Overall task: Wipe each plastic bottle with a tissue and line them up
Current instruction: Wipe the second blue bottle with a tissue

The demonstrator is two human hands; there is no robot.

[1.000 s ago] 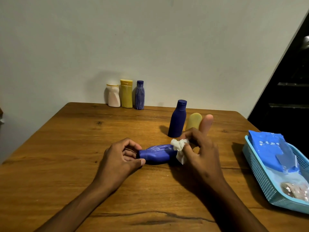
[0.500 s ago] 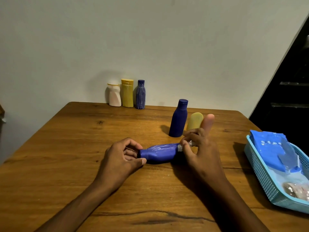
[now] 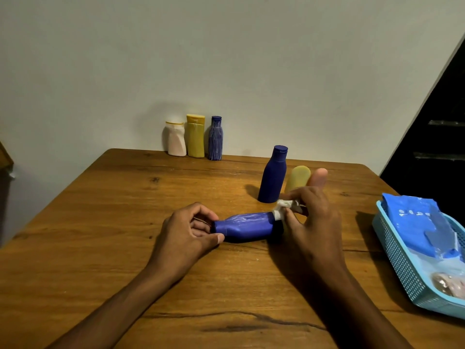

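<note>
Item: blue bottle (image 3: 247, 226), lying on its side at table (image 3: 125, 210) centre, cap end toward 9 o'clock, base toward 3 o'clock.

Left hand (image 3: 187, 235): fingers curled round the cap end, steadying it.

Right hand (image 3: 312, 217): pinches a crumpled tissue (image 3: 285, 206) against the bottle's base end.

Change: a second ago the tissue sat bunched on the side of the body; half a second ago it had slid to the base and was nearly hidden under the fingers; now it shows again at the base rim, lifted slightly toward 1 o'clock. Bottle and left hand have barely shifted. (Pale streaks remain along the upper side; whether residue or glare, cannot tell.)

Reading: the stroke has run the bottle's length, so this wipe is probably near its end.

Row at 12 o'clock, by the wall: white bottle (image 3: 176, 139), yellow bottle (image 3: 195, 137), striped bottle (image 3: 215, 138), upright, side by side.

Waiting at 1 o'clock: dark bottle (image 3: 273, 176) upright; two pale bottles partly hidden behind the right hand.

Basket (image 3: 402, 273) at 3 o'clock, holding a blue packet (image 3: 415, 222).
</note>
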